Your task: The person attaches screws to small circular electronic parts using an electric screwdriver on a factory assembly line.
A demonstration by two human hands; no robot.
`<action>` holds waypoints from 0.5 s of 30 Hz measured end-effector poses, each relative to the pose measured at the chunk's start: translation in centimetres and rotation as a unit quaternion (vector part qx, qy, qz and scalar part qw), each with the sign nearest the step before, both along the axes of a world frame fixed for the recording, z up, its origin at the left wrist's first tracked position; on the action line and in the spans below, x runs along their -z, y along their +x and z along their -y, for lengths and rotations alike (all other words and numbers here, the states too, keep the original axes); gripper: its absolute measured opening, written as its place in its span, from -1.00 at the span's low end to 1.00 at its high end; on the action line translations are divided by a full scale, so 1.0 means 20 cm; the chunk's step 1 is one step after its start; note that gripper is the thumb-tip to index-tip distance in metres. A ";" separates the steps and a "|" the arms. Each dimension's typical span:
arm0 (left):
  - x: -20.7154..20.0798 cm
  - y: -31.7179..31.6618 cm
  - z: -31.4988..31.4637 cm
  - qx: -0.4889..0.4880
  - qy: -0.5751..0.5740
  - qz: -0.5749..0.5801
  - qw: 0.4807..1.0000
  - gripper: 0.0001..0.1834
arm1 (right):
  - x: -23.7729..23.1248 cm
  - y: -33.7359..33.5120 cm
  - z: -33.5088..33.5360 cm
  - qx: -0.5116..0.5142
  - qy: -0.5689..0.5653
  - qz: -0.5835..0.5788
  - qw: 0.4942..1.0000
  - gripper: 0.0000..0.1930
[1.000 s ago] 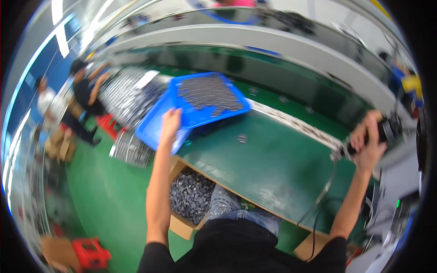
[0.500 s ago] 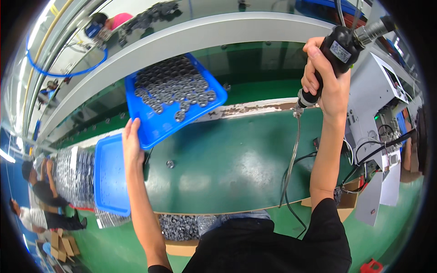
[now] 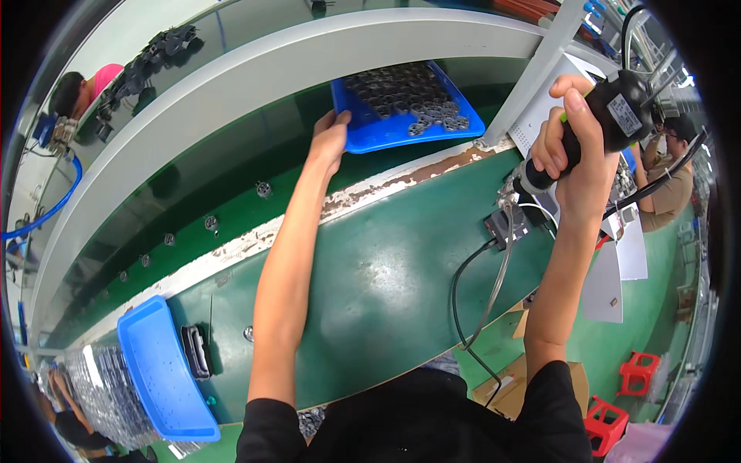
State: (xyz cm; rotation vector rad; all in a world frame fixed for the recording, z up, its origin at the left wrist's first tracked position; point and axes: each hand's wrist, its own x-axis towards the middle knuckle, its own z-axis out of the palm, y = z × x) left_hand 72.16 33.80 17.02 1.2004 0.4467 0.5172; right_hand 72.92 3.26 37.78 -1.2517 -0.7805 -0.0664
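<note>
My left hand [image 3: 330,145] is closed on the near left corner of a blue plastic tray [image 3: 374,136]. Many small round metal parts [image 3: 432,112] fill the tray's far side, while its near strip is bare. The tray is over the green belt, partly below the grey beam. In my right hand [image 3: 580,150], raised above the table's right side, is a black power screwdriver [image 3: 617,112]. Its front end tilts down to the left, and my fingers wrap round its body. A cable and a clear tube hang near that end.
Round parts [image 3: 263,189] stand along the green belt [image 3: 289,181] behind a worn white ledge [image 3: 347,202]. Leftward on the green table [image 3: 370,309] are a second blue tray [image 3: 158,363], a black case [image 3: 196,352] and a loose round part [image 3: 248,333]. Red stools [image 3: 639,373] and people are around.
The view has turned right. My left hand has carried the loaded tray away from me and to the right, from the table's far edge to over the belt. My right hand still holds the screwdriver.
</note>
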 end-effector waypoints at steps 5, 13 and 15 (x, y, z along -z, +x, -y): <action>0.17 0.44 -0.13 0.059 0.066 -0.033 0.996 -0.63 | 0.02 -0.01 -0.01 -0.008 0.000 -0.019 1.000 -0.70; 0.24 0.93 -0.17 -0.027 0.272 -0.061 0.960 -0.40 | 0.03 -0.03 0.05 0.011 -0.038 -0.004 0.999 -0.76; 0.21 0.97 -0.23 -0.111 0.412 -0.003 0.904 -0.35 | 0.02 -0.03 0.02 0.004 -0.037 0.005 0.999 -0.77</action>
